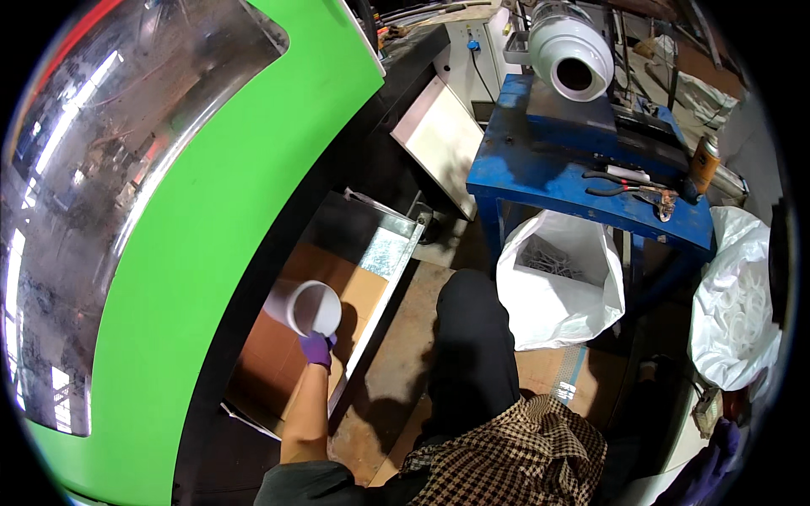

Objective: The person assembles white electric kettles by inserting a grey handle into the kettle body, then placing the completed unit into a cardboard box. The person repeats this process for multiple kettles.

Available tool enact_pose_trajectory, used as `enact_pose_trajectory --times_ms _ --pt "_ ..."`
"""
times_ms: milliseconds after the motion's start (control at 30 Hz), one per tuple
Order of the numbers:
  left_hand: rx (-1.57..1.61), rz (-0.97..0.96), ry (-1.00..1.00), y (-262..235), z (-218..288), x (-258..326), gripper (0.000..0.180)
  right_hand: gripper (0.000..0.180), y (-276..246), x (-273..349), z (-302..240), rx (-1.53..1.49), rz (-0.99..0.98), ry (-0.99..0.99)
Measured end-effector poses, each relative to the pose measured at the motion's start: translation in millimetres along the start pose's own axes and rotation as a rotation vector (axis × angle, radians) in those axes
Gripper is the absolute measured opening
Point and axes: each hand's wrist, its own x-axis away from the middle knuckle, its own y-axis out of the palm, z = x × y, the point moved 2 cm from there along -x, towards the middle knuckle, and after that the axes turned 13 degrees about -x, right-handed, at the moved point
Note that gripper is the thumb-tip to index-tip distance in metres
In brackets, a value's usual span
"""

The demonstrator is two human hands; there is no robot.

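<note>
My left hand, in a purple glove, is closed on the near rim of a white, round, open-topped plastic tub. The tub is tilted, with its mouth toward me, over a metal-edged bin lined with brown cardboard. What is inside the tub cannot be made out. At the lower right edge is a dark purple gloved shape that looks like my right hand. Its fingers are too dark and cut off to read.
A green machine door with a window fills the left. To the right stand a blue metal bench with pliers and an orange spray can, a white sack below it, and another white sack. A white panel leans behind.
</note>
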Motion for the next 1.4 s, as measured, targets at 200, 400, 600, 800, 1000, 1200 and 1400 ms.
enact_pose_trajectory --times_ms 200,400,600,800,1000,1200,1400 --pt "0.237 -0.469 -0.198 54.6 120.4 83.8 0.046 0.030 27.1 53.8 49.2 -0.293 -0.032 0.465" --pt "0.218 -0.805 0.005 86.1 251.7 273.2 0.048 0.050 118.5 36.4 -17.7 -0.671 -0.303 0.704" --pt "-0.266 -1.284 0.302 128.5 217.7 397.7 0.065 0.084 170.2 36.9 -13.7 -0.738 -0.471 0.359" --pt "0.062 -1.588 0.669 216.3 210.9 385.9 0.094 0.039 102.5 122.1 129.5 -1.069 -0.039 0.949" --pt "0.393 -1.930 0.110 330.5 241.5 380.6 0.096 0.032 64.0 124.6 122.2 -0.642 -0.242 0.502" --pt "0.266 -1.902 0.362 334.5 262.3 381.5 0.117 0.047 63.7 93.4 137.0 0.223 -0.445 0.109" --pt "0.295 -1.405 0.518 274.2 264.7 366.5 0.074 0.056 66.0 70.2 103.9 0.205 -0.373 0.193"
